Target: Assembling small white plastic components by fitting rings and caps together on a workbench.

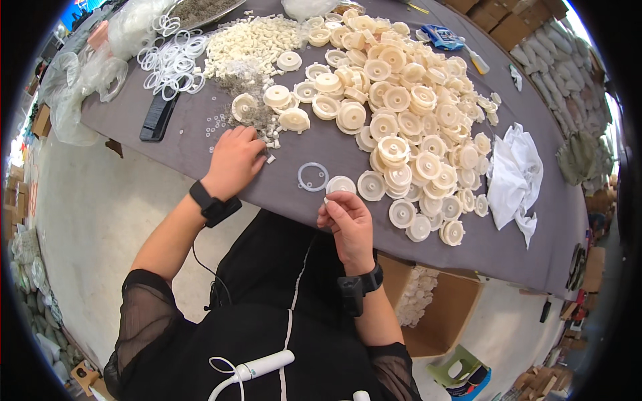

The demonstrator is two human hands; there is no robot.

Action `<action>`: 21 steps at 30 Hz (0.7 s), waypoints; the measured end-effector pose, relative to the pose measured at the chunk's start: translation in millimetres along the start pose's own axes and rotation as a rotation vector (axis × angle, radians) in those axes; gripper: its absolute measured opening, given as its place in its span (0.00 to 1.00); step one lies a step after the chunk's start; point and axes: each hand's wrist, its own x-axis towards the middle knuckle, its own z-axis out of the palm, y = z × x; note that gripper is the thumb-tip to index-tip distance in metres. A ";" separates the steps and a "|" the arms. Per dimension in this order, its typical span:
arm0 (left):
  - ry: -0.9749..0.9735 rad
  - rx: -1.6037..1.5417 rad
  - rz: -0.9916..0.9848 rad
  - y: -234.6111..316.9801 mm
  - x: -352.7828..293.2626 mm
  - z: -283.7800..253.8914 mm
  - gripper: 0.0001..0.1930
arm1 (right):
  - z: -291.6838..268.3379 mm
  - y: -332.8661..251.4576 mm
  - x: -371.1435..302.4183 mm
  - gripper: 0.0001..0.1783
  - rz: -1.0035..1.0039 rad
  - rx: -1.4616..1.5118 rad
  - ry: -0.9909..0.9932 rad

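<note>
My left hand (231,160) reaches down at the near end of a pile of small metal springs (242,80). Its fingers are curled together, and whatever they pinch is hidden. My right hand (349,224) is closed, thumb against forefinger, on a small white plastic piece (326,200). Just behind that hand lies a round cream plastic cap (342,184). A clear plastic ring (313,177) rests to its left, with several tiny washers about it. Beyond my left hand are more caps (294,120) and a heap of small cream plastic pieces (251,41).
A large heap of cream caps (421,100) covers the table's right middle. White rings (175,57) and a black phone (159,119) lie left. A white cloth (515,177) sits at the right. Below the table edge stands an open cardboard box (455,317) holding white parts.
</note>
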 end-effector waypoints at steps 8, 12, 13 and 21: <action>0.023 0.031 0.010 9.8 1.0 0.6 0.08 | -5.2 0.9 -4.1 0.09 -0.057 -0.037 0.068; 0.007 -0.451 0.003 44.6 -4.1 -11.4 0.09 | 6.9 6.0 7.3 0.12 -0.087 -0.133 0.053; -0.062 -0.611 -0.004 51.4 -5.7 -13.6 0.09 | 10.6 5.4 10.6 0.12 -0.088 -0.155 0.035; -0.180 -1.099 -0.240 68.6 -8.6 -5.7 0.08 | 8.1 -0.3 4.2 0.11 -0.113 -0.075 -0.020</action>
